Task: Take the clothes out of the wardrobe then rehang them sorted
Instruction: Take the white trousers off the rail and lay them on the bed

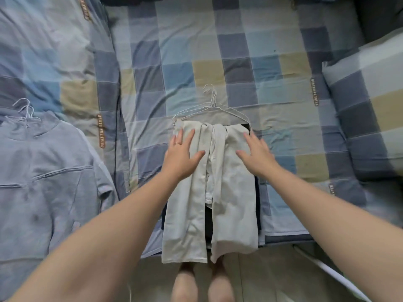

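Observation:
Cream trousers (pixel 233 205) lie folded over white wire hangers (pixel 210 106) in the middle of the checked bed (pixel 218 51), their legs hanging past the bed's front edge. Dark clothes show underneath them. My left hand (pixel 182 152) lies flat on the left leg near the waist, fingers spread. Flat on the right leg rests my right hand (pixel 254 154), fingers apart. Neither hand grips anything. A pale blue-grey T-shirt (pixel 43 192) on white hangers (pixel 25 113) lies on the bed at the left.
A checked duvet (pixel 50 51) is bunched at the back left. A checked pillow (pixel 370 105) sits at the right edge. The pale floor (pixel 272 280) and my bare feet (pixel 201 284) show below the bed's front edge.

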Demonstrator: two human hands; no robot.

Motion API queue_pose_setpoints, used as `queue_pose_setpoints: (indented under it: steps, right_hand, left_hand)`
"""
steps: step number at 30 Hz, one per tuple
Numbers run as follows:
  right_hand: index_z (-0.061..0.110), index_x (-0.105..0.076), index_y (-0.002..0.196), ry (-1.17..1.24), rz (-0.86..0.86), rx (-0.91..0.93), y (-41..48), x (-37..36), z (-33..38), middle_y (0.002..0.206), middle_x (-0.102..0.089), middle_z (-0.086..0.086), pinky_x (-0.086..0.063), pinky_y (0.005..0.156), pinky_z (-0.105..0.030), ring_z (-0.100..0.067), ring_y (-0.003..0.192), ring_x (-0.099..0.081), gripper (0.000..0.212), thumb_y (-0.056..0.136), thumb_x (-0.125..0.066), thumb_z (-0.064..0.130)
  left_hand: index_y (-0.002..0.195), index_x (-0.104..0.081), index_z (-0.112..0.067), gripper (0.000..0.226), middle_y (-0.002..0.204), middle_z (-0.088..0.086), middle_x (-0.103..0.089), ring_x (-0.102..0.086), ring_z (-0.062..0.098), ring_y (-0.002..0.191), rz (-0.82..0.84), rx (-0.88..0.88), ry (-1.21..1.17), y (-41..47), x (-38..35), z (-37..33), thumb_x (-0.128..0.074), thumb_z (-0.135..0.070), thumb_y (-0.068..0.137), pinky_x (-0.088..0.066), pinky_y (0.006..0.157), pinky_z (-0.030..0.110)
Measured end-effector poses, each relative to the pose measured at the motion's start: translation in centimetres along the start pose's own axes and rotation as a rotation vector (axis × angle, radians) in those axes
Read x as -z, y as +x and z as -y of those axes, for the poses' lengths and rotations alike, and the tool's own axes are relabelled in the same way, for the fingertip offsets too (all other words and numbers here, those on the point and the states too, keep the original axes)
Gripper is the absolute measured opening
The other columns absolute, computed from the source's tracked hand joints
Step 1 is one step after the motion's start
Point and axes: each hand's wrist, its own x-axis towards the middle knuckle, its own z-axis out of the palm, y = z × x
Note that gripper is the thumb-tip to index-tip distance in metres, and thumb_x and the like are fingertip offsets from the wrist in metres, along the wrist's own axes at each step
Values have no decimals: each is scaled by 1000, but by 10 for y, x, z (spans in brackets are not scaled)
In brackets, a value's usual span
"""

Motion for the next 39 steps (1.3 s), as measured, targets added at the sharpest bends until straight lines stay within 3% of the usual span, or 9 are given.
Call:
queue_pose_setpoints:
  steps: [6, 17, 25, 39]
  right_hand:
    - [36, -9, 156, 10, 3, -91, -46, 3, 25, 165, 0, 11, -11, 117, -58, -25, 151, 1, 66, 99, -39, 51]
    - [39, -8, 155, 32, -148, 72, -143, 35, 88, 164, 0, 14, 2, 117, -57, -21, 151, 7, 65, 99, -37, 53]
    - [42, -3, 155, -95, -150, 368, -179, 44, 111, 164, 1, 14, 4, 117, -56, -22, 151, 9, 65, 99, -35, 56]
    - [44, 5, 154, -395, 150, 916, -272, -17, 128, 163, 7, 17, 9, 117, -56, -21, 151, 13, 67, 98, -27, 62]
  left_hand:
    - [158, -11, -37, 72, 168, 1, 4, 6, 28, 153, 13, 20, 119, -38, 14, -12, -43, -59, 97, -8, 122, 51]
    - [158, -2, -39, 74, 167, -1, 11, 17, 25, 152, -167, 26, 130, -138, 85, -24, -34, -66, 96, 6, 121, 55]
    - [157, -1, -41, 77, 167, -3, 14, 19, 23, 151, -336, 161, 116, -213, 99, -31, -34, -69, 95, 9, 120, 53]
    - [156, 7, -44, 75, 163, -10, 26, 25, 19, 150, -611, 683, -58, -396, 25, -30, -29, -70, 95, 10, 121, 53]
